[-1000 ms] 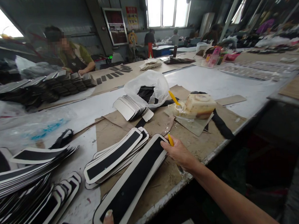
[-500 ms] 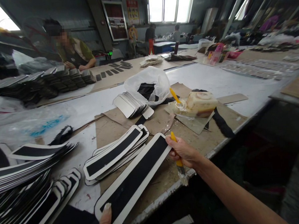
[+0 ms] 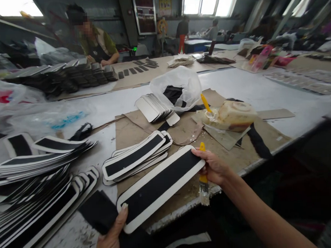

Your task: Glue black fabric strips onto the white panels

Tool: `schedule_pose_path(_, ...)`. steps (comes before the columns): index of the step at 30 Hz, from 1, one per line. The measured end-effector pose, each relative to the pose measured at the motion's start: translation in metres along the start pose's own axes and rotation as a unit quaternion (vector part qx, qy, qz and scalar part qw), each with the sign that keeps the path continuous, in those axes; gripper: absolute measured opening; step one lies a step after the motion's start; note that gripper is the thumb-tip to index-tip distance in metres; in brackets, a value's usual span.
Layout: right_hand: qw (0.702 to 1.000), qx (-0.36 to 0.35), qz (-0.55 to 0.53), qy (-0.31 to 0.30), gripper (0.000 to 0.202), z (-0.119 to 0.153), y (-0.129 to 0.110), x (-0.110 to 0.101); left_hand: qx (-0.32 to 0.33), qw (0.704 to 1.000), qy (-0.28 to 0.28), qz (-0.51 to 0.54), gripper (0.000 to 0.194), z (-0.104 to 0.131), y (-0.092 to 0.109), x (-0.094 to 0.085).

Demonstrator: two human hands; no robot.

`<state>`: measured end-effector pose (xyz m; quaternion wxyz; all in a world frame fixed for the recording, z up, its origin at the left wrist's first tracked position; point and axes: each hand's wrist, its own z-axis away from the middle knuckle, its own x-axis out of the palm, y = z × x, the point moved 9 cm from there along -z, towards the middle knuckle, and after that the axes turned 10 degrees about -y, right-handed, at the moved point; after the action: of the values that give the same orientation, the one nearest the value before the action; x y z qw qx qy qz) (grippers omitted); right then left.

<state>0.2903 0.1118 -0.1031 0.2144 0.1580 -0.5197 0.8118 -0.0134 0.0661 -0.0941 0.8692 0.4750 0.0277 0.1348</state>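
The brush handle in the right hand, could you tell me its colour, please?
Yellow; the handle shows best in the head view.

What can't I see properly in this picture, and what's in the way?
In the head view:
Yellow-handled bristle brush: middle hidden by the right hand and the long, white-bordered black strip.
Left hand: wrist cut off by the bottom edge.
Black material in the translucent white plastic bag: partly hidden by the bag's front.
Rectangular red-and-yellow poster: writing too small and blurred.

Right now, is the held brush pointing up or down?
Down: the brush in the right hand has its bristles below its handle.
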Motion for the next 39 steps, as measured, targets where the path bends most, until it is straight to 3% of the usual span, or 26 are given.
schedule_pose_path(1, 1.000, 0.008, -0.006, 0.001, 0.038, 0.001, 0.003, 0.001, -0.042, 0.997, -0.026, 0.065, 0.036, -0.001, -0.007, 0.007)
schedule_pose_path(3, 1.000, 0.015, -0.015, 0.015, 0.037, 0.003, 0.006, 0.000, -0.059, 0.986, -0.034, 0.152, 0.042, -0.003, -0.011, 0.011)
schedule_pose_path(7, 0.999, 0.003, 0.014, 0.043, 0.035, 0.002, 0.003, -0.001, -0.001, 0.979, -0.042, 0.199, 0.041, -0.010, -0.004, 0.006)
schedule_pose_path(13, 0.993, -0.012, 0.104, 0.060, 0.034, -0.002, 0.000, 0.005, 0.048, 0.984, -0.057, 0.164, 0.040, -0.015, 0.005, -0.006)
schedule_pose_path(20, 0.988, -0.014, 0.150, 0.026, 0.039, -0.008, -0.001, 0.026, 0.022, 0.997, -0.046, 0.066, 0.040, -0.026, 0.007, -0.026)
schedule_pose_path(26, 0.982, 0.011, 0.189, -0.010, 0.039, -0.018, -0.007, 0.044, 0.009, 0.994, -0.061, 0.089, 0.033, -0.038, 0.020, -0.036)
schedule_pose_path(34, 0.987, 0.052, 0.133, -0.072, 0.037, -0.058, -0.026, 0.079, -0.022, 0.977, -0.109, 0.182, 0.034, -0.071, 0.046, -0.027)
schedule_pose_path(39, 0.951, 0.016, 0.292, -0.097, 0.040, -0.088, -0.050, 0.094, 0.040, 0.991, -0.063, 0.109, 0.034, -0.095, 0.070, -0.040)
